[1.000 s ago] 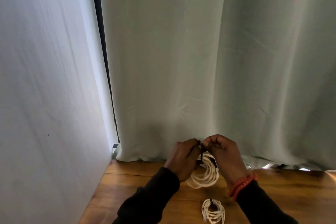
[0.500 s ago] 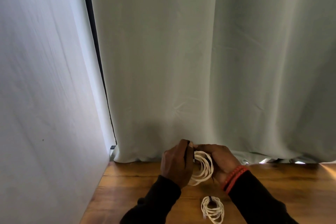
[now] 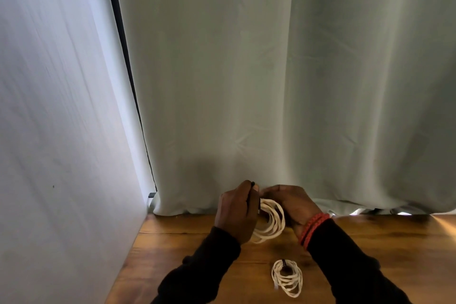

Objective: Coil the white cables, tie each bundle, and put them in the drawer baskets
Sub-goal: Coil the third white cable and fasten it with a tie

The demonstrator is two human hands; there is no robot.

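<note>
No legible writing; wooden bench (image 3: 197,234), grey curtain (image 3: 271,81) behind — left hand (image 3: 237,212) pinches black tie (image 3: 253,186); right hand (image 3: 293,205) grips coil (image 3: 271,224) above bench; tied bundle (image 3: 287,277) lies nearer.

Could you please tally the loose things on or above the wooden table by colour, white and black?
White cable coils: 2, one held in both hands, one tied and lying on the table.
Black ties: 2, one pinched in the left hand, one round the lying coil.
Total: 4.
</note>
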